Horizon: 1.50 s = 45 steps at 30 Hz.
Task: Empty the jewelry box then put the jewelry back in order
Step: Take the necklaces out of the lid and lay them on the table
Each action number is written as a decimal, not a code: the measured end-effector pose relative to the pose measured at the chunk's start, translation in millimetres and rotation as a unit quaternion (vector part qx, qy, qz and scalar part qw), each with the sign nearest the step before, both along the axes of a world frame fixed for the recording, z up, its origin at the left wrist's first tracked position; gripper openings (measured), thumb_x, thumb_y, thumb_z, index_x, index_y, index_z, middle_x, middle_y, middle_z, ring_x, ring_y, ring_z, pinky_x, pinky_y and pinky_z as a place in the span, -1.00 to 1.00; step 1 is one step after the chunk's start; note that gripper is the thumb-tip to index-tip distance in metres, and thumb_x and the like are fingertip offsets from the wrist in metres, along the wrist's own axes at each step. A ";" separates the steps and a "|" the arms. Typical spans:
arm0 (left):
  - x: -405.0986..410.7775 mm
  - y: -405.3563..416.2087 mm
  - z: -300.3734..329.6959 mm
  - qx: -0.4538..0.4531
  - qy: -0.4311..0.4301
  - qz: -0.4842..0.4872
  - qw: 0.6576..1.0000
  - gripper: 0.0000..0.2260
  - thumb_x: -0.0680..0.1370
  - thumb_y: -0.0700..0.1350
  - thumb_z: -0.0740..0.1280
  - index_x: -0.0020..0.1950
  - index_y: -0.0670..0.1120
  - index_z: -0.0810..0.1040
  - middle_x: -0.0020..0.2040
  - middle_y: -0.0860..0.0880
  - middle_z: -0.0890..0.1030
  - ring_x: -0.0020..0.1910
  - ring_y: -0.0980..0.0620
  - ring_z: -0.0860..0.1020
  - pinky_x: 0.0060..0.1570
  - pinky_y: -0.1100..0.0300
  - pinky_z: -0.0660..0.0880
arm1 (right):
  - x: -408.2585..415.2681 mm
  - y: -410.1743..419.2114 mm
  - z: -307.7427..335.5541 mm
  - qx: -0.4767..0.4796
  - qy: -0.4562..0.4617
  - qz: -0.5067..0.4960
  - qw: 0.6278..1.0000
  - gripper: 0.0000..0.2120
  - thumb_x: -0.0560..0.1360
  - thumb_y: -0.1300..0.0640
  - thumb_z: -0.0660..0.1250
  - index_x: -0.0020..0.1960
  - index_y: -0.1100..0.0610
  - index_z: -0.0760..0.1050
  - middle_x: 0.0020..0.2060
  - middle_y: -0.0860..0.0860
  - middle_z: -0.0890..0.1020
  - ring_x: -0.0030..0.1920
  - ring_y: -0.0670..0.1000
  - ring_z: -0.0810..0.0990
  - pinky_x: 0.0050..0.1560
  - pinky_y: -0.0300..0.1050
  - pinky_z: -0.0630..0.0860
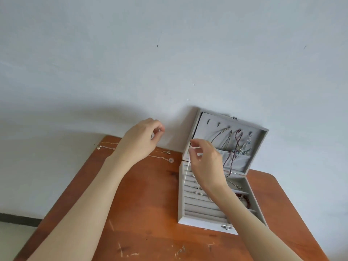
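The wooden table (146, 204) fills the lower half of the frame, and at right of centre sits the grey jewelry box (181, 210), lid up and leaning back toward the wall. One table, one box.

The right hand (206, 167) hovers over the box's upper left corner, thumb and fingertips pinching a thin pale chain (186, 173) that trails down across the ring rolls. The left hand (140, 141) is up at centre frame, fingers curled toward the thumb as though nipping the other end. I can't see a chain between those fingers, so that's a guess.

Here's the danger: that pale chain hangs right by the lid hinge edge. Lift it fast and it could snag there, or drag the small pieces out of the rolls.

Inside the lid, three necklaces (232, 147) hang from the hooks, strands crossing low down. Pull one and I'd expect the others to come along tangled.

At upper left of the table, three or so chains (162, 157) are laid out, one with a pale ring pendant. They're close together and near the edge, so a brushing forearm might sweep them off.

At lower right in the box sits one red bead bracelet (242, 199), while the small ring-roll pieces are too tiny to count.
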<state>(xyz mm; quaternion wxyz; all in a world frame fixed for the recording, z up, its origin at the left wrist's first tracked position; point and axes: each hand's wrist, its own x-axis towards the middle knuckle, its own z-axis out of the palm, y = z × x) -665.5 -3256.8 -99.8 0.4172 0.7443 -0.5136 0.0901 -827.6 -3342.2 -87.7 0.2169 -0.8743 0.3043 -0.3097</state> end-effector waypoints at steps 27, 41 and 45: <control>-111.5 -134.1 49.2 -0.002 -0.228 0.076 0.971 -0.88 0.30 -0.18 0.53 -0.36 -0.10 0.60 -0.37 -0.03 0.57 -0.29 -0.09 0.55 -0.38 0.16 0.45 | -35.7 -108.0 23.3 0.055 -0.020 -0.197 0.979 -0.79 0.53 0.01 0.22 0.05 0.09 0.51 -0.07 0.09 0.64 -0.02 0.16 0.58 -0.13 -0.09 0.40; -116.1 -112.5 121.9 -0.096 0.195 -0.055 0.975 -0.93 0.52 -0.10 0.29 -0.16 -0.05 0.50 -0.33 0.05 0.63 -0.28 0.08 0.55 -0.20 0.21 0.42 | -46.2 -98.2 55.7 0.204 -0.191 -0.065 0.958 -0.92 0.48 0.14 0.28 -0.15 0.14 0.50 -0.26 -0.01 0.54 -0.28 -0.06 0.46 -0.26 -0.21 0.36; -94.1 -79.1 128.0 -0.080 0.270 -0.078 0.956 -0.92 0.56 -0.10 0.25 -0.14 -0.04 0.47 -0.44 0.03 0.44 -0.46 0.07 0.38 -0.32 0.16 0.38 | -58.6 -83.3 62.6 0.328 -0.202 0.030 0.922 -0.90 0.52 0.18 0.24 -0.17 0.16 0.44 -0.35 -0.01 0.56 -0.30 -0.05 0.51 -0.25 -0.24 0.42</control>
